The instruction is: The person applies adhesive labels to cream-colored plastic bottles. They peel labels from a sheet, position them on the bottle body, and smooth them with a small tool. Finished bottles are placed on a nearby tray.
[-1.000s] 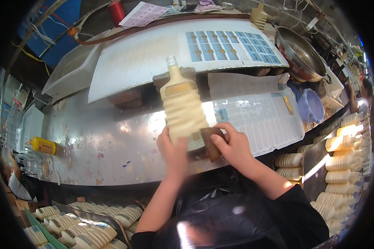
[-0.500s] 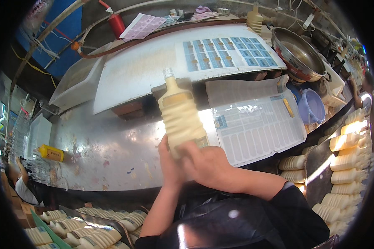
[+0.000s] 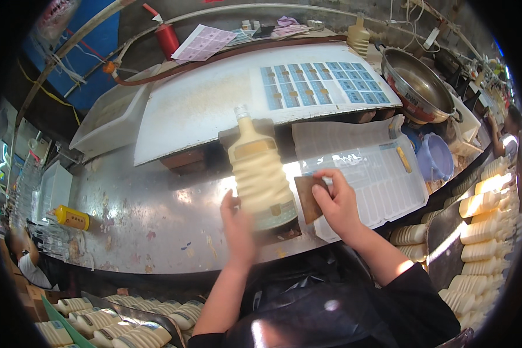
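A cream-coloured ribbed bottle (image 3: pixel 260 174) with a clear neck lies on the metal table, its neck pointing away from me. A bluish-green label (image 3: pixel 274 214) shows near its base. My left hand (image 3: pixel 236 229) is at the bottle's lower left side, its fingertips close against it; the hand is blurred. In my right hand (image 3: pixel 339 206), a flat brown scraper-like plate (image 3: pixel 311 199) is pinched between thumb and fingers, just right of the bottle and apart from it. A dark support (image 3: pixel 265 129) shows behind the bottle's shoulders, and a brown block edge (image 3: pixel 288 233) beneath its base.
Blue label sheets (image 3: pixel 325 84) lie on a white board (image 3: pixel 197 104) beyond the bottle. A ridged translucent plastic sheet (image 3: pixel 371 191) lies to the right, near a purple bucket (image 3: pixel 435 156) and large metal pan (image 3: pixel 417 81). A yellow bottle (image 3: pixel 71 217) lies left. Cream bottles (image 3: pixel 139 333) fill nearby racks.
My right hand has moved from the bottle's lower end to its right, where the brown plate now shows in it. My left hand stays by the bottle's left side. The view has shifted slightly.
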The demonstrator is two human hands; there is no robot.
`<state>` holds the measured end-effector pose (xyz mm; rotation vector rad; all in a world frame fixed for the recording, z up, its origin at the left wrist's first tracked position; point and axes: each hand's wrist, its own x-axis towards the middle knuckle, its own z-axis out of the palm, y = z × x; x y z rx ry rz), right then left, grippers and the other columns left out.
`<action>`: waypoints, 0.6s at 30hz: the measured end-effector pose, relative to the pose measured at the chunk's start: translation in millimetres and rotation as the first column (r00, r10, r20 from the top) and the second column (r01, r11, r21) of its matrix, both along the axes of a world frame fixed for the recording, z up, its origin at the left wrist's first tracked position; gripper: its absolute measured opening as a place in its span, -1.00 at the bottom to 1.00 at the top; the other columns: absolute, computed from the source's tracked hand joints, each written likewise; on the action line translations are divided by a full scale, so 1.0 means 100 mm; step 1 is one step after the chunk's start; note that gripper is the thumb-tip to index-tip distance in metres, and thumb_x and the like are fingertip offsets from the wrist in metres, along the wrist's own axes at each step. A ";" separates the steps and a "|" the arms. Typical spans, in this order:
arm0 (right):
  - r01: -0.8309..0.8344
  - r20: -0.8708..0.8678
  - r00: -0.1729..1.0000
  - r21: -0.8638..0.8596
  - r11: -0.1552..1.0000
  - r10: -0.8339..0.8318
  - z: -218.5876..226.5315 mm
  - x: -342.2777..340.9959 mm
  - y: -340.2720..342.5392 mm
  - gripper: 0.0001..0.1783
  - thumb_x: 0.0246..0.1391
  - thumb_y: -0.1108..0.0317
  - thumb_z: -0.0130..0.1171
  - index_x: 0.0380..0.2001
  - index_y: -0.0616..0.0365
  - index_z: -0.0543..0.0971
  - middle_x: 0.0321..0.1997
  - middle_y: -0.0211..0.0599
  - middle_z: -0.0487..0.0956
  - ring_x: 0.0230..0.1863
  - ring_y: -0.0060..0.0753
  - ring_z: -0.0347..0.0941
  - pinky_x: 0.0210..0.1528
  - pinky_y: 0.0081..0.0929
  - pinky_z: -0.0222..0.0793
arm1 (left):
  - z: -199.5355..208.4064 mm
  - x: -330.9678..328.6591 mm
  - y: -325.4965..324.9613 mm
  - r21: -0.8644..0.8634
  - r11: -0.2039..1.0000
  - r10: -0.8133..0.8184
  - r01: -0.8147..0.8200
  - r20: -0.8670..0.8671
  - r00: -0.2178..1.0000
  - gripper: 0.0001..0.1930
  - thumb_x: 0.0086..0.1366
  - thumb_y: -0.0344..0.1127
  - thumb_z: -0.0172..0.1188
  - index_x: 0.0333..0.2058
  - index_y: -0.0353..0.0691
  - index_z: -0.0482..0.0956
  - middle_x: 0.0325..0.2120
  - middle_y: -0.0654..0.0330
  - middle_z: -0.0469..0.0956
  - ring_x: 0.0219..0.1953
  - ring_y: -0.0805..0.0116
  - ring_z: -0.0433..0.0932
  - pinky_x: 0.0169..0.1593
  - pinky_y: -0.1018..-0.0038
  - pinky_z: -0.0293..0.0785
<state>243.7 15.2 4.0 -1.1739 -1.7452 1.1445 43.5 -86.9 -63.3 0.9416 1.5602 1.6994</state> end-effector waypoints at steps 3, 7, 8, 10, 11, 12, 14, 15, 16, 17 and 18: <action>-0.061 0.012 0.998 0.145 0.987 0.060 0.40 -0.30 0.19 -0.71 0.24 0.33 0.16 0.02 0.10 0.52 -0.60 -0.27 0.54 -0.58 -0.38 0.45 -0.46 -0.35 0.31 | 0.37 -0.17 0.31 0.026 0.995 0.093 -0.094 0.007 0.996 -0.37 0.46 -0.28 0.08 0.42 -0.30 0.13 0.04 0.12 0.32 0.04 0.35 0.39 0.16 0.36 0.42; -0.118 0.056 0.993 0.280 0.953 0.107 0.50 -0.70 0.53 -0.73 0.25 0.35 0.17 0.00 0.15 0.53 -0.62 -0.35 0.49 -0.59 -0.58 0.36 -0.50 -0.45 0.24 | 0.63 -0.37 0.84 -0.112 0.988 0.090 -0.103 -0.114 0.989 -0.48 0.44 -0.22 0.25 0.24 -0.28 0.29 -0.14 0.27 0.39 -0.10 0.49 0.40 0.03 0.52 0.40; -0.132 0.044 0.991 0.238 0.962 0.125 0.45 -0.72 0.60 -0.72 0.26 0.36 0.16 0.01 0.15 0.54 -0.58 -0.38 0.52 -0.56 -0.62 0.38 -0.49 -0.48 0.26 | 0.57 -0.40 0.91 -0.075 0.995 0.058 -0.059 -0.023 0.998 -0.51 0.44 -0.23 0.24 0.21 -0.28 0.30 -0.11 0.25 0.41 -0.09 0.49 0.41 0.03 0.51 0.42; -0.161 0.007 0.987 0.160 0.974 0.162 0.23 -0.76 0.73 -0.70 0.29 0.37 0.16 0.05 0.16 0.55 -0.50 -0.43 0.57 -0.50 -0.69 0.42 -0.46 -0.54 0.29 | 0.49 -0.48 1.00 0.003 1.000 -0.012 0.012 0.148 0.989 -0.58 0.44 -0.26 0.22 0.14 -0.28 0.31 -0.07 0.20 0.44 -0.06 0.47 0.44 0.02 0.49 0.45; -0.164 -0.013 0.986 0.125 0.979 0.167 0.08 -0.72 0.79 -0.69 0.30 0.37 0.15 0.08 0.16 0.55 -0.46 -0.46 0.59 -0.46 -0.72 0.43 -0.44 -0.57 0.31 | 0.46 -0.47 1.02 0.006 1.000 -0.015 0.014 0.178 0.984 -0.67 0.47 -0.24 0.19 0.04 -0.25 0.32 -0.07 0.20 0.45 -0.05 0.48 0.43 0.03 0.49 0.44; -0.156 -0.126 0.979 0.029 0.987 0.158 -0.06 -0.70 0.83 -0.68 0.30 0.36 0.15 0.09 0.15 0.56 -0.33 -0.41 0.62 -0.34 -0.65 0.48 -0.30 -0.54 0.36 | 0.46 -0.48 1.02 0.013 1.000 -0.028 0.026 0.209 0.978 -0.67 0.47 -0.23 0.18 0.05 -0.25 0.32 -0.07 0.21 0.45 -0.05 0.48 0.43 0.03 0.50 0.44; -0.165 -0.342 0.935 -0.173 0.971 0.098 -0.25 -0.62 0.84 -0.66 0.30 0.33 0.15 0.11 0.14 0.58 -0.08 -0.32 0.69 -0.10 -0.50 0.58 -0.02 -0.49 0.47 | 0.47 -0.46 1.01 0.016 0.999 -0.052 0.050 0.271 0.961 -0.67 0.48 -0.22 0.16 0.05 -0.24 0.32 -0.06 0.21 0.45 -0.05 0.48 0.43 0.03 0.50 0.43; -0.140 -0.319 0.945 -0.212 0.967 0.067 -0.32 -0.58 0.86 -0.67 0.33 0.40 0.13 0.12 0.16 0.59 -0.02 -0.42 0.66 -0.01 -0.61 0.53 0.03 -0.56 0.45 | 0.47 -0.45 1.02 0.027 0.999 -0.050 0.045 0.271 0.961 -0.68 0.49 -0.21 0.14 0.05 -0.24 0.33 -0.07 0.21 0.45 -0.06 0.48 0.44 0.03 0.50 0.43; -0.116 -0.277 0.959 -0.175 0.978 0.065 -0.33 -0.56 0.88 -0.66 0.32 0.40 0.13 0.12 0.16 0.59 -0.02 -0.38 0.67 -0.01 -0.59 0.54 0.03 -0.56 0.46 | 0.47 -0.45 1.02 0.024 0.998 -0.055 0.050 0.294 0.954 -0.69 0.50 -0.22 0.13 0.05 -0.24 0.34 -0.07 0.21 0.46 -0.06 0.48 0.44 0.03 0.50 0.43; -0.095 -0.234 0.970 -0.136 0.986 0.061 -0.33 -0.55 0.90 -0.66 0.32 0.41 0.13 0.13 0.17 0.59 -0.01 -0.34 0.67 -0.01 -0.58 0.55 0.03 -0.57 0.46 | 0.47 -0.45 1.03 0.022 0.998 -0.060 0.056 0.317 0.947 -0.70 0.50 -0.22 0.13 0.05 -0.24 0.34 -0.07 0.21 0.46 -0.06 0.48 0.44 0.03 0.50 0.44; -0.074 -0.191 0.980 -0.096 0.993 0.055 -0.34 -0.53 0.91 -0.66 0.32 0.41 0.13 0.13 0.17 0.59 -0.01 -0.31 0.68 -0.02 -0.56 0.57 0.03 -0.57 0.46 | 0.46 -0.45 1.03 0.020 0.998 -0.065 0.062 0.339 0.939 -0.71 0.50 -0.23 0.12 0.05 -0.24 0.35 -0.07 0.21 0.46 -0.06 0.48 0.44 0.04 0.50 0.44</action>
